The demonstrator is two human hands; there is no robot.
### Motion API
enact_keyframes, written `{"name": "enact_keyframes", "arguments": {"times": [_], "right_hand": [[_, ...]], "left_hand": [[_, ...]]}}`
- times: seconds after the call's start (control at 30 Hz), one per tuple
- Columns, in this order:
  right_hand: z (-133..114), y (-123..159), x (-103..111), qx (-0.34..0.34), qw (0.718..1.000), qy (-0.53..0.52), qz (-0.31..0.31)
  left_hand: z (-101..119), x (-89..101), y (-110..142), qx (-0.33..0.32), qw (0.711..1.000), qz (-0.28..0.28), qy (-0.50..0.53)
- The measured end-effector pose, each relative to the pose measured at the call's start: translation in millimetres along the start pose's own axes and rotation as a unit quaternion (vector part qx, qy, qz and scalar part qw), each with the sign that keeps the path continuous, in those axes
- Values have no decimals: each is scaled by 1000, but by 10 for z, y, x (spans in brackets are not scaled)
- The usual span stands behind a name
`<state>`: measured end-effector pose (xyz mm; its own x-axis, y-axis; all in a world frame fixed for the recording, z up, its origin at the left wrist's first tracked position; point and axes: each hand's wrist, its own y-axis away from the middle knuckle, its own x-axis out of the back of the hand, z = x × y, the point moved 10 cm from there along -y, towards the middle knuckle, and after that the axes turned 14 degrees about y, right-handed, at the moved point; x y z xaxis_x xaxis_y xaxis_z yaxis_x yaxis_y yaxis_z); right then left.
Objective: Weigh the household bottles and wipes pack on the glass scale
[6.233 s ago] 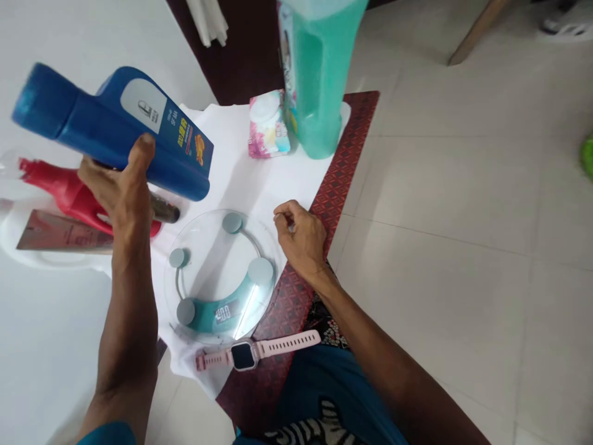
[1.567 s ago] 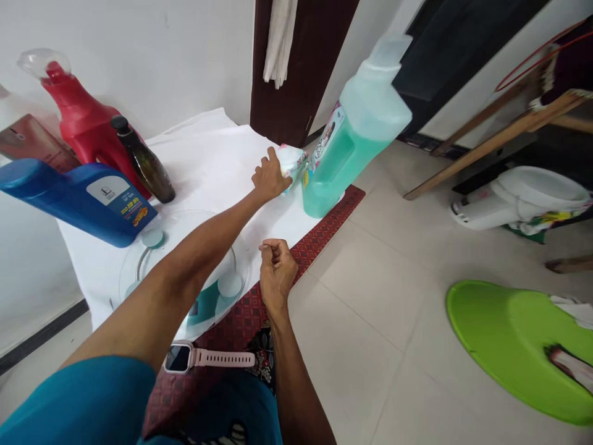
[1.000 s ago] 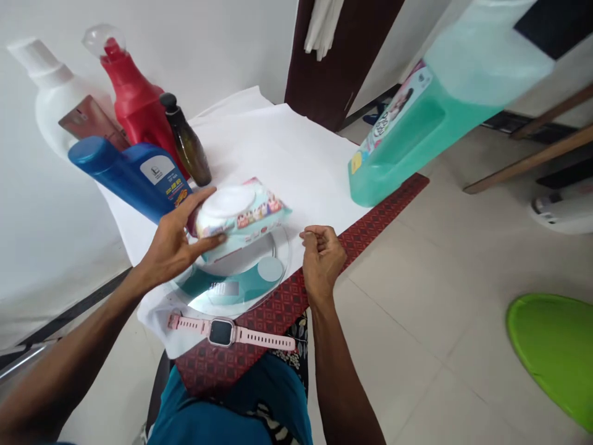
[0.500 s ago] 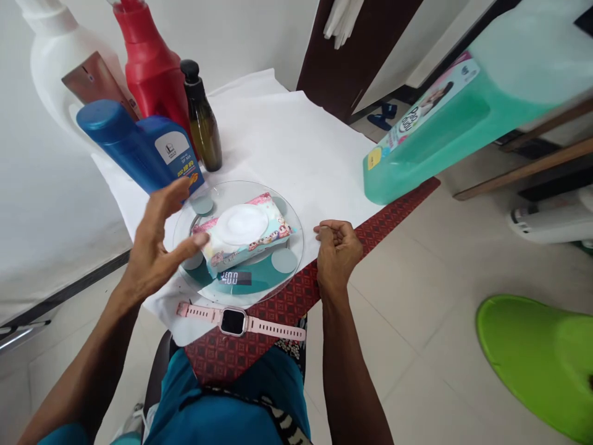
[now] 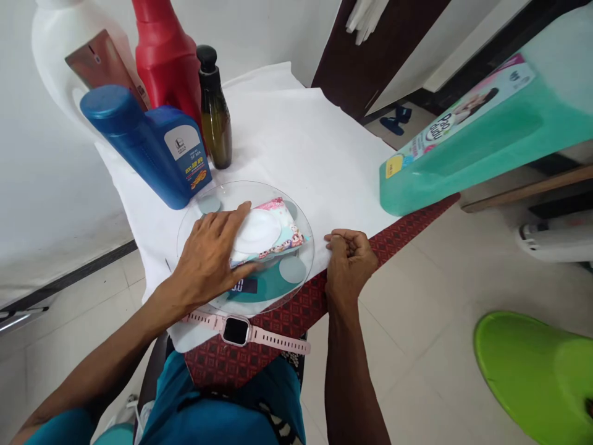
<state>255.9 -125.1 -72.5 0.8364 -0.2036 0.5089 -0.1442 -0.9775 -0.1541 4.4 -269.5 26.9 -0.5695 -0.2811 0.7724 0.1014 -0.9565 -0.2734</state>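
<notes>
A pack of wet wipes [image 5: 262,232] with a white lid and a cartoon print lies on a round glass scale [image 5: 264,293]. My left hand [image 5: 213,250] grips its left end, thumb along the front and fingers across the back; part of the pack and the lit display [image 5: 245,285] are hidden by it. Loosely curled at the table's front edge, right of the scale, is my right hand [image 5: 349,256], with nothing visible in its fingers. In front of the scale a pink-strapped smartwatch [image 5: 236,331] is stretched out flat.
Behind the scale at left stand a blue bottle [image 5: 157,148], a dark pump-less bottle [image 5: 217,123], a red jug [image 5: 167,62], a white jug [image 5: 55,55] and a pinkish box [image 5: 104,62]. A large green liquid bottle [image 5: 463,154] stands at right. A green stool [image 5: 523,364] is on the floor.
My left hand has moved right and down from beside the wipes pack and closed on its left end. My right hand keeps its curled pose, and the view has shifted slightly.
</notes>
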Motion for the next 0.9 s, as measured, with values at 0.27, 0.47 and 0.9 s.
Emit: {"name": "enact_keyframes", "arguments": {"times": [0.27, 0.47, 0.9], "right_hand": [[35, -27, -13, -9, 1000, 2, -3], [34, -23, -4, -14, 1000, 3, -3], [4, -12, -19, -24, 1000, -13, -11]], "left_hand": [[-11, 206, -327, -27, 996, 62, 57], [-296, 258, -1190, -6, 989, 112, 93], [-801, -166, -1767, 117, 987, 67, -89]]}}
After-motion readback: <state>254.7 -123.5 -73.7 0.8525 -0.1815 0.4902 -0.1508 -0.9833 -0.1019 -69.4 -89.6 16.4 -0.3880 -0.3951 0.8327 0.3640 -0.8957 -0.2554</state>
